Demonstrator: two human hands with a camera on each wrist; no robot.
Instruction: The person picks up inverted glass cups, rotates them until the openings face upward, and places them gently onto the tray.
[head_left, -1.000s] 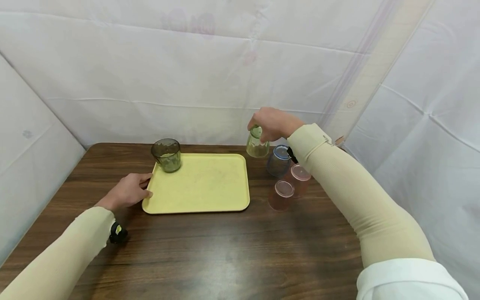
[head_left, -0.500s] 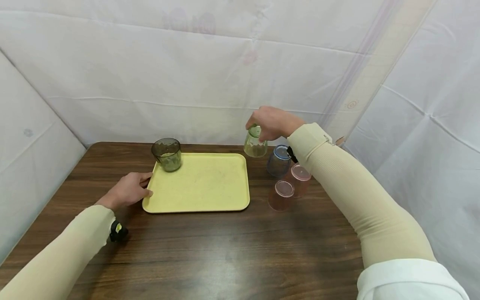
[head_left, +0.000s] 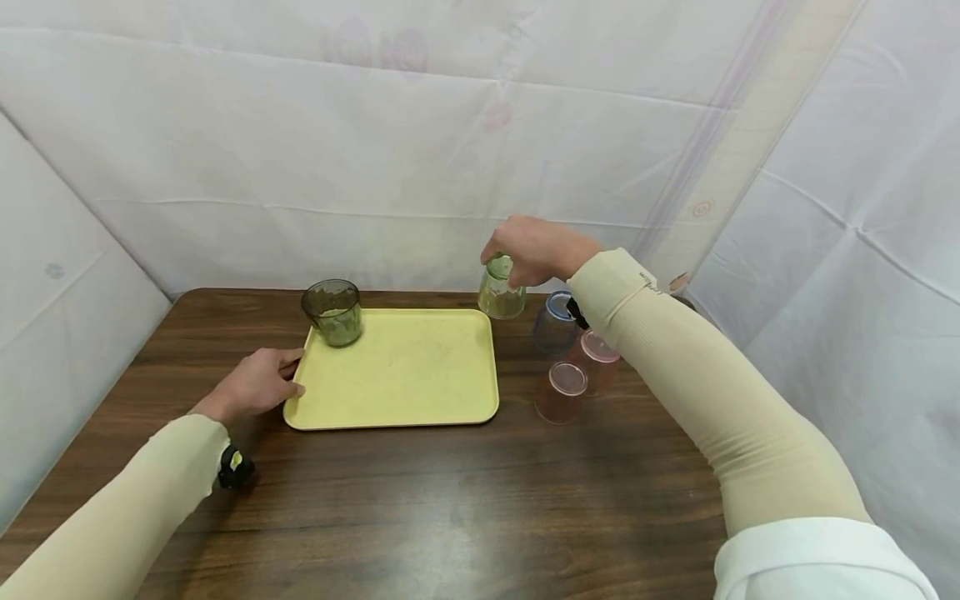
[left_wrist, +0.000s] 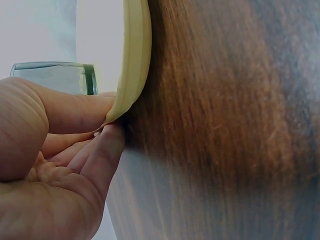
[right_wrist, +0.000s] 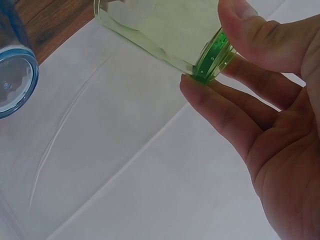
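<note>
Green glass [head_left: 500, 293], upside down, hangs from our right hand [head_left: 540, 248] pinching its base, just beyond the yellow tray [head_left: 405, 375]; our left hand [head_left: 255, 385] pinches the tray's near-left rim.

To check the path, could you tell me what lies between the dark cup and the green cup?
Only bare tray in the head view, between dark cup and green cup.

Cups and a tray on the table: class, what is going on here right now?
A person's right hand grips a light green cup upside down by its base, held just past the far right corner of the yellow tray. The left hand pinches the tray's left edge. A dark green cup stands upright in the tray's far left corner. A blue cup and two pink cups sit upside down on the table to the tray's right.
</note>
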